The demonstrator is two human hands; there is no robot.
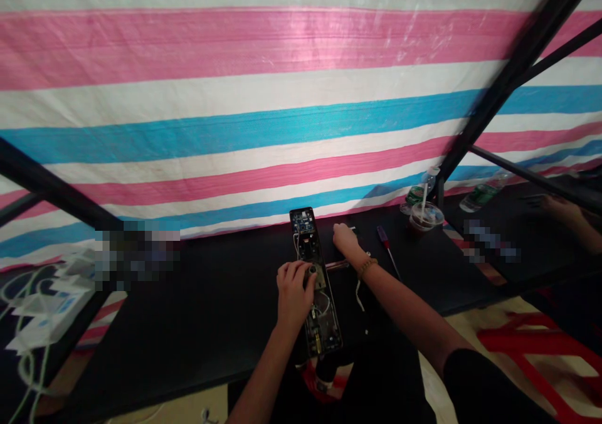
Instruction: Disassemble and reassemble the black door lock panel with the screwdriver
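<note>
A long black device [316, 280] with an exposed circuit board and wires lies lengthwise on the black table [211, 305]. My left hand [294, 289] rests on its left side, fingers curled round a small dark knob-like part on it. My right hand [345, 239] is beside the device's upper right, fingers closed down on the table over something small I cannot make out. A beaded bracelet [367, 266] sits on my right wrist.
A red-handled screwdriver [386, 243] lies right of my right hand. A plastic cup with a straw [426, 216] and bottles [480, 195] stand at the back right. Black frame bars [498, 91] cross in front of a striped tarp. Another person's hand [562, 211] is far right. Power strips [51, 298] lie at left.
</note>
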